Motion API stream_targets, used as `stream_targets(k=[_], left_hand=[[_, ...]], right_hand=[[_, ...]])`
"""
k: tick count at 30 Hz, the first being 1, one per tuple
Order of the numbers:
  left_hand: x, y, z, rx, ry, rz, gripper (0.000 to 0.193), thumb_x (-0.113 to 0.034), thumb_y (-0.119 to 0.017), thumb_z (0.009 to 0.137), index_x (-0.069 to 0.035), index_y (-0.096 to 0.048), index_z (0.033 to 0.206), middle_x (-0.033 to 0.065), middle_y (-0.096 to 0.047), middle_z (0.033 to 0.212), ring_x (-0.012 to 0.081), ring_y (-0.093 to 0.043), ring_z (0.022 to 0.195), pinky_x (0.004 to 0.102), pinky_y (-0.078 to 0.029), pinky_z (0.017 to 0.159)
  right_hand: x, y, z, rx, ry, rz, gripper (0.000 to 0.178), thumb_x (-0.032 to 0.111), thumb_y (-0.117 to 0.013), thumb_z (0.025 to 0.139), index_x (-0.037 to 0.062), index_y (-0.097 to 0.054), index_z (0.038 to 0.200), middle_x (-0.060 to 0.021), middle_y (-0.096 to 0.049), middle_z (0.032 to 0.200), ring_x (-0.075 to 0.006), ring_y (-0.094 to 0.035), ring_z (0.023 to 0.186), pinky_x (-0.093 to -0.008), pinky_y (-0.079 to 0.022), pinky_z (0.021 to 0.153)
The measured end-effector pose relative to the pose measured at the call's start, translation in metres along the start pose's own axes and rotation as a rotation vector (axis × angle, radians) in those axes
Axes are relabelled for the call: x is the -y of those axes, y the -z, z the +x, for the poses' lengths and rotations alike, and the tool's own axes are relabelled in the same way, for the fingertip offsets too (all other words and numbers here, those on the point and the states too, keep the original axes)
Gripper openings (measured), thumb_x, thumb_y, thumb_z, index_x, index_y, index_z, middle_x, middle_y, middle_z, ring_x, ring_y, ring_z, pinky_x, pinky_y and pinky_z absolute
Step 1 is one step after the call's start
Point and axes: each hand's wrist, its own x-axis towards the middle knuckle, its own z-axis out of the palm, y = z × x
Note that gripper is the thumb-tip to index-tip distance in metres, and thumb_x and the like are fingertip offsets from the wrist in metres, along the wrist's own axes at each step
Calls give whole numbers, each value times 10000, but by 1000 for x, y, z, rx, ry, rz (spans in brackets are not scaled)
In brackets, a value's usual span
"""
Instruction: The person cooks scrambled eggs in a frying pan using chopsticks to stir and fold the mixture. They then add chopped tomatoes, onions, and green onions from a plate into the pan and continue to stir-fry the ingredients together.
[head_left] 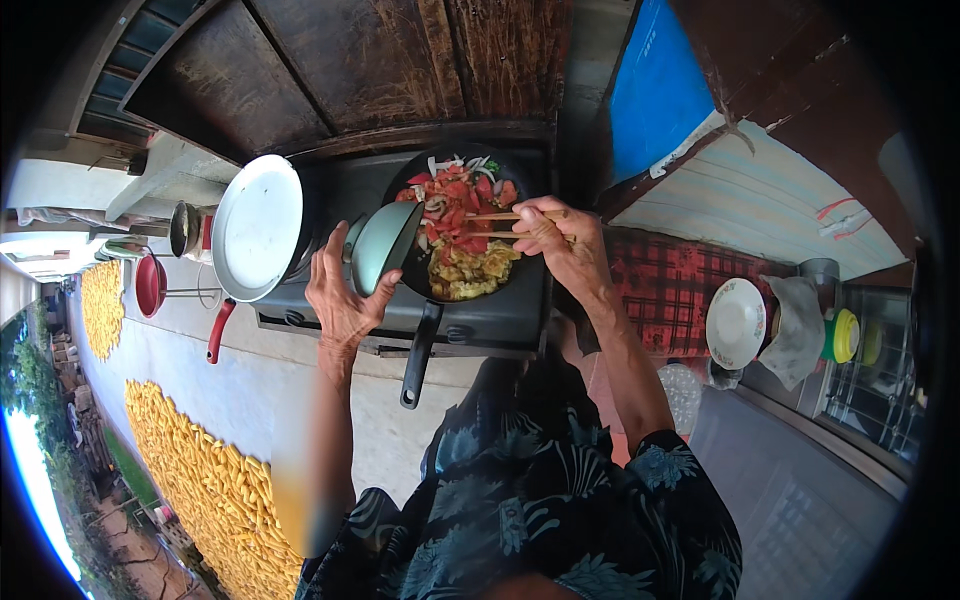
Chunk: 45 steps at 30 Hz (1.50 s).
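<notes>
My left hand [345,300] grips the bowl [380,250], tipped at the pan's [428,325] nine o'clock; my right hand [567,248] clasps chopsticks [497,216] from three. I'm likely adding tomatoes [455,195], twelve o'clock of the egg [468,272]; next calls for steady tilt, gentle scraping.

The tilted green bowl [379,250] hides part of the black pan's [513,168] left side; the tips of the chopsticks [498,235] vanish among the tomatoes [462,196]. A blur — near left — smears the left forearm [338,430] and some yellow cobs [205,470].
</notes>
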Motion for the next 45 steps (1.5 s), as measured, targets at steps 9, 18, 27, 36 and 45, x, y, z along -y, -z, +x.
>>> stream_targets(k=[9,18,27,36,45], left_hand=[[0,-2,1,32,21,-18,889,-592,-772,746,-24,-480,1364,174,-624,1030,320,-608,915,431,-513,804],[2,-3,3,32,2,-13,887,-587,-775,743,-19,-481,1358,177,-621,1037,322,-604,930,435,-514,801],[1,0,2,37,27,-3,901,-616,-758,745,-12,-481,1353,211,-629,1140,359,-622,984,467,-512,869],[6,0,-3,-30,31,13,875,-616,-741,754,-16,-495,1341,167,-592,961,321,-597,854,431,-515,713],[7,4,-5,-41,34,-7,873,-604,-743,760,-1,-490,1338,186,-616,1023,335,-613,884,431,-518,763]], right_hand=[[-28,43,16,-84,-46,-52,287,229,-571,1010,-25,-685,1082,-109,-712,898,-160,-699,710,-261,-558,631],[-36,30,7,71,-70,-13,275,189,-547,1019,-47,-679,1067,-140,-705,958,-186,-711,746,-274,-581,669],[-42,24,7,115,-5,-7,264,203,-590,999,-36,-674,1071,-115,-705,867,-161,-694,690,-261,-572,626],[0,15,0,125,2,-19,277,185,-556,1015,-61,-664,1082,-132,-714,889,-213,-726,745,-279,-582,653],[-3,-1,4,116,77,-147,301,182,-528,1027,-83,-666,1062,-142,-704,976,-223,-721,776,-290,-585,692]])
